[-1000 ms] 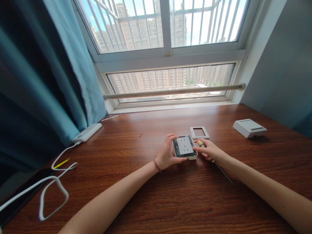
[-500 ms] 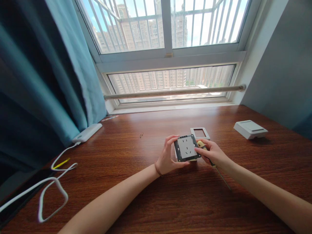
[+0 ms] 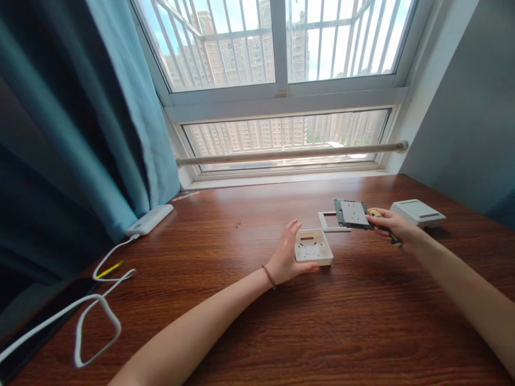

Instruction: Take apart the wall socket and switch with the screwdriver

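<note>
A white square back box (image 3: 313, 247) with an open top rests on the wooden table. My left hand (image 3: 288, 256) is at its left side, thumb along the front edge and fingers apart around the corner. Up and to the right, my right hand (image 3: 391, 226) holds the socket panel (image 3: 352, 212), a white face in a dark frame, by its right edge. The same hand also has a screwdriver with a yellow and black handle (image 3: 389, 232) in its grip. A white cover frame (image 3: 328, 222) lies partly beneath the panel.
A white switch unit (image 3: 418, 213) sits at the right. Two small screws (image 3: 238, 223) lie left of centre. At the left are a white power strip (image 3: 150, 220), its looping cable (image 3: 98, 298) and a yellow strip (image 3: 109, 269). A window is behind the table.
The socket panel has come away from the back box, moved up and to the right in my right hand along with the screwdriver. The box's inside now shows. My left hand stays beside the box.
</note>
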`<act>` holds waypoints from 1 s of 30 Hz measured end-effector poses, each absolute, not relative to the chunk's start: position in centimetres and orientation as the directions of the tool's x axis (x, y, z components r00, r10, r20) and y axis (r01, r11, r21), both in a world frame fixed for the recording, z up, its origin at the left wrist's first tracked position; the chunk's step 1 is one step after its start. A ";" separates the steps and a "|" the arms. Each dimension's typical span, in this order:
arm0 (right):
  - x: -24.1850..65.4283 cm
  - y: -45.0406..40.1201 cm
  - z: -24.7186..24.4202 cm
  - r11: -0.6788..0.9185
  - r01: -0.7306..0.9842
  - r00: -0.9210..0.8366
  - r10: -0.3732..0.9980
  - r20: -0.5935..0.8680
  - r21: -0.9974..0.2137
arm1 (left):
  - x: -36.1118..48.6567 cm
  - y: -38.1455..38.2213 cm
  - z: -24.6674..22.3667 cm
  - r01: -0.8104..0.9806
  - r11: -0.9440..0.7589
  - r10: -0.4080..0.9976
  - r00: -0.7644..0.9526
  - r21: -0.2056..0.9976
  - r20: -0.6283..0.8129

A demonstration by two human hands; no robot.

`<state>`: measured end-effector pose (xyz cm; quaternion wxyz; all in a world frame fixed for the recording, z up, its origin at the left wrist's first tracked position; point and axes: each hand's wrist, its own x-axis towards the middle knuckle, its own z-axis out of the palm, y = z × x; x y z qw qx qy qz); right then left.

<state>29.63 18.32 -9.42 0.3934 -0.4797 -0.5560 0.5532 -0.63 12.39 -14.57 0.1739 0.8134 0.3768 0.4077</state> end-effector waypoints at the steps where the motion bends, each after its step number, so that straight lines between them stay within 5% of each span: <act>1: 30.7 18.6 -9.7 -0.102 0.149 -0.239 0.961 -0.136 -0.984 | -0.7 12.5 -14.6 0.470 -0.643 0.765 0.379 0.604 0.520; 8: 33.6 19.3 -11.4 -0.209 0.290 -0.279 0.915 -0.291 -0.934 | -0.8 12.7 -14.9 0.432 -0.586 0.808 0.379 0.685 0.452; 30: 31.2 19.0 -13.4 -0.210 0.338 -0.442 0.825 -0.352 -0.917 | -0.8 12.6 -14.9 0.464 -0.573 0.818 0.378 0.676 0.434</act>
